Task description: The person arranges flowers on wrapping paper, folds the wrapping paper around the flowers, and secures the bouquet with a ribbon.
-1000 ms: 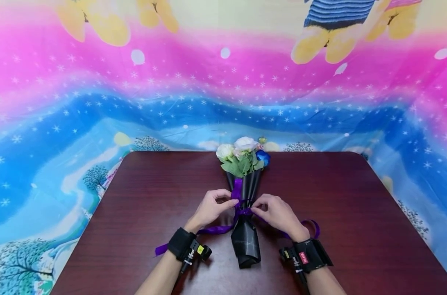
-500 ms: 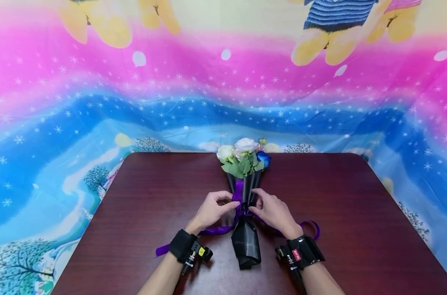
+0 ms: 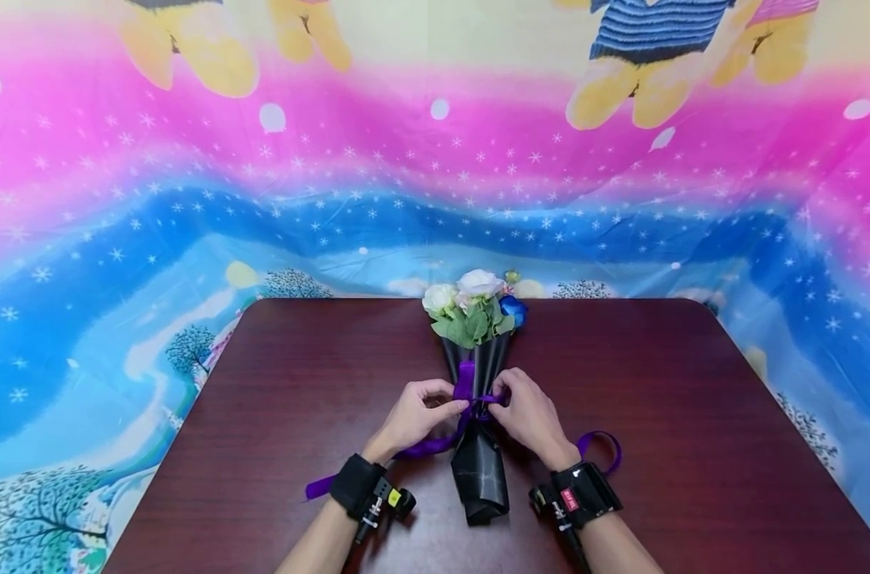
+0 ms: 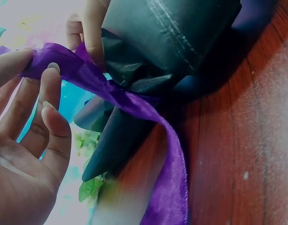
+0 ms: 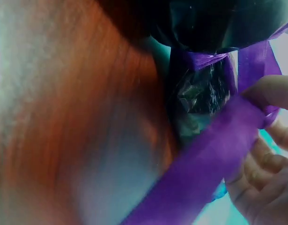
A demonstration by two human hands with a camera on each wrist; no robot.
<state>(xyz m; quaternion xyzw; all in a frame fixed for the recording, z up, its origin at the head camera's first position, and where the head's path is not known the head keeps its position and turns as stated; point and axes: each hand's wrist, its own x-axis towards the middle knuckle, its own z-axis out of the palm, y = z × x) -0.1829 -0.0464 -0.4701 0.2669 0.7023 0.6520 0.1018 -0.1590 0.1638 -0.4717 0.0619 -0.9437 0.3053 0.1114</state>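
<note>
A bouquet lies on the table, wrapped in black paper (image 3: 481, 478), with white roses (image 3: 480, 283) and a blue flower (image 3: 512, 309) at its far end. Purple satin ribbon (image 3: 465, 379) circles the narrow middle of the wrap. On the left side my left hand (image 3: 416, 414) pinches a raised loop of ribbon between thumb and fingers. Opposite it, my right hand (image 3: 528, 410) pinches another stretch, and a purple strand crosses the wrap between both hands. The right wrist view shows this ribbon (image 5: 204, 150) running down from thumb and finger. Paper folds partly hide the knot area.
The dark red-brown table (image 3: 657, 383) has rounded far corners, with a printed cloth backdrop (image 3: 435, 175) behind it. One ribbon end trails out beneath the left wrist; another curls beside the right wrist. Each wrist wears a black strap with a camera.
My right hand's fingers parted over the wrap half a second ago and now pinch ribbon there again. The right wrist has shifted left. My left hand keeps its hold almost in place.
</note>
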